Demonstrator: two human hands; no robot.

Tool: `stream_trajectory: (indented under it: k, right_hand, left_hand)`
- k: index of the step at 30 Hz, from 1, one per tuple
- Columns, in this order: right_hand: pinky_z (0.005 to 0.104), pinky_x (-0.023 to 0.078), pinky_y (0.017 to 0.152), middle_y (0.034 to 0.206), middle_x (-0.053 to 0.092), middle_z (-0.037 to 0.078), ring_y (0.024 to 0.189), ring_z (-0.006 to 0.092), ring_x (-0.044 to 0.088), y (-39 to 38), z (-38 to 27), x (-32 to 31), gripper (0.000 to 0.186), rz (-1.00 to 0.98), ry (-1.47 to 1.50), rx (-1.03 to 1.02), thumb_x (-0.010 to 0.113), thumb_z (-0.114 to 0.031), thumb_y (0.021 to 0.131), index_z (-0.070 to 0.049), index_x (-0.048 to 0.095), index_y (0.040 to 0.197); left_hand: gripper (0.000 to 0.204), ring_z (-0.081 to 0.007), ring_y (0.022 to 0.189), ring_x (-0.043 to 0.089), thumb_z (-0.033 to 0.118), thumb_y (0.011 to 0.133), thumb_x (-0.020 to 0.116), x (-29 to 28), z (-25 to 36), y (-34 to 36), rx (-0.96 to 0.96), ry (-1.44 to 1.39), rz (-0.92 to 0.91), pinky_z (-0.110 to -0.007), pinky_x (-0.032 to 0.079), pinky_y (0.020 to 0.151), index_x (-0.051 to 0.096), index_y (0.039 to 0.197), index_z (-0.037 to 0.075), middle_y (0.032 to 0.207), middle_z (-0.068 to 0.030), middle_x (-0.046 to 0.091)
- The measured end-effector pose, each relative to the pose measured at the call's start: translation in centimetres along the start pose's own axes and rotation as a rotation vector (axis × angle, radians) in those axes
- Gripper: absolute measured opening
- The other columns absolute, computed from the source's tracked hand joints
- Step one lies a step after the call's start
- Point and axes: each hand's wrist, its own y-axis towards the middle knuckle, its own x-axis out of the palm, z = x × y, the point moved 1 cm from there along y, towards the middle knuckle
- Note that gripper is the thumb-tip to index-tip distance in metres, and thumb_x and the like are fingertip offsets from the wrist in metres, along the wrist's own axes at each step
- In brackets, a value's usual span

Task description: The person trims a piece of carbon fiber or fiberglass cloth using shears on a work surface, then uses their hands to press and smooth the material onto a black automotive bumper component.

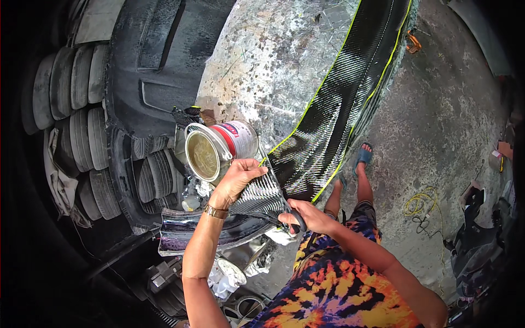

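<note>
My left hand point(239, 179), with a gold-coloured watch point(216, 212) on its wrist, pinches the edge of a flap point(258, 198) of woven carbon-fibre cloth. The long black strip of carbon-fibre cloth point(322, 128), edged in bright yellow-green thread, runs from there up toward the far right of the work table. My right hand point(313, 216) is closed round the black handles of scissors point(299, 221). Their blades point away from me along the line between flap and strip; how far they are open is unclear. A red and white metal can point(235, 136) lies on its side beside my left hand.
A spattered table point(262, 65) lies ahead, with a large black moulded panel point(158, 60) at its left. Stacked tyres point(82, 136) fill the left side. A curved glossy part point(183, 232) sits below my left hand. A yellow cord point(421, 202) is on the concrete floor point(443, 109).
</note>
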Motion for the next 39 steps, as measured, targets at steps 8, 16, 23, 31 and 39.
stream_trajectory:
  k: [8,16,23,31,39]
  right_hand:
    - [0.0245,0.043,0.046,0.066,0.053,0.002,0.052,0.0093,0.058,-0.1,-0.3,0.0,0.049,0.042,-0.053,0.021,0.069,-0.049,0.083,-0.003,0.051,0.081]
    - [0.0234,0.044,0.047,0.066,0.053,0.001,0.052,0.0089,0.058,-0.4,-0.3,0.0,0.048,0.020,-0.012,0.022,0.069,-0.048,0.083,-0.003,0.050,0.080]
    - [0.0238,0.045,0.048,0.066,0.054,0.002,0.053,0.0091,0.059,0.2,-0.5,0.0,0.048,0.012,0.011,-0.022,0.069,-0.046,0.084,-0.003,0.048,0.080]
    - [0.0242,0.045,0.047,0.064,0.055,0.002,0.052,0.0093,0.059,0.4,-1.1,-0.1,0.047,0.058,-0.012,-0.008,0.070,-0.045,0.083,-0.003,0.050,0.080]
    - [0.0236,0.044,0.046,0.067,0.055,0.002,0.051,0.0093,0.058,0.2,-0.6,-0.3,0.046,0.031,0.014,-0.006,0.071,-0.044,0.082,-0.003,0.051,0.081]
  left_hand:
    - [0.023,-0.0008,0.055,0.049,0.005,0.085,0.067,0.6,0.5,-0.4,-0.003,0.005,0.009,-0.019,0.037,0.049,0.056,0.065,0.008,0.065,0.0058,0.058]
    - [0.014,-0.0031,0.062,0.055,0.003,0.085,0.067,0.1,0.0,0.1,0.027,-0.025,0.017,-0.019,0.043,0.056,0.061,0.072,0.005,0.071,0.0022,0.062]
    - [0.004,-0.0064,0.070,0.060,0.002,0.084,0.067,-0.6,-0.9,0.6,0.064,-0.026,0.004,-0.020,0.048,0.065,0.065,0.081,0.002,0.078,-0.0020,0.067]
    - [0.005,-0.0069,0.071,0.061,0.004,0.084,0.067,-0.4,-0.9,0.5,0.065,-0.005,0.009,-0.020,0.048,0.066,0.065,0.081,0.001,0.080,-0.0031,0.067]
    - [0.004,-0.0080,0.071,0.062,0.003,0.085,0.066,-0.4,-0.6,0.4,0.066,-0.079,0.008,-0.022,0.050,0.067,0.066,0.084,-0.001,0.081,-0.0039,0.068]
